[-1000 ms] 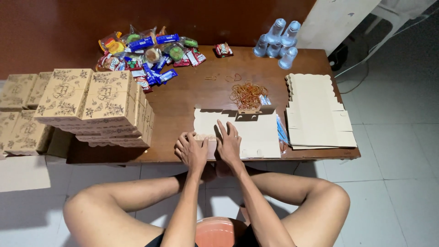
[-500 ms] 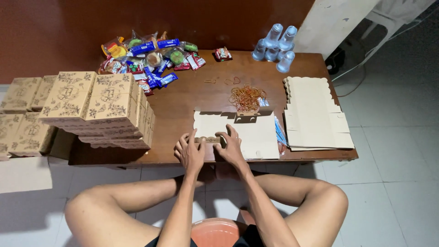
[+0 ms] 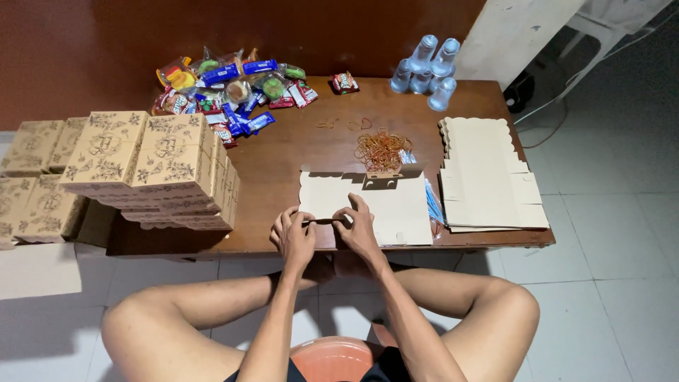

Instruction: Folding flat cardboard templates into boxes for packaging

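Head view: I look straight down on a brown wooden desk [image 3: 297, 152] with my knees below its near edge.
Left grip: my left hand [image 3: 293, 237] sits at the near edge of the desk, fingers curled and pinching the lower edge of the flat cardboard box blank [image 3: 396, 205].
Right grip: my right hand [image 3: 357, 230] lies just beside the left, fingers bent down and pressed on the same edge of the blank, thumb toward the left hand.
Box blank: it lies flat at the near middle of the desk, scalloped on its left side, with a small slotted tab standing up at its far edge.
Rubber bands: a loose heap of rubber bands [image 3: 382, 148] lies just behind the blank, touching its tab.
Blank stack: a stack of unfolded blanks [image 3: 484, 173] rests at the right end of the desk, just beside the blank in hand.
Folded boxes: printed folded boxes [image 3: 152, 166] are piled at the left end.
Snacks: wrapped snacks [image 3: 233, 88] are heaped at the far left.
Cups: clear plastic water cups [image 3: 428, 67] stand at the far right.
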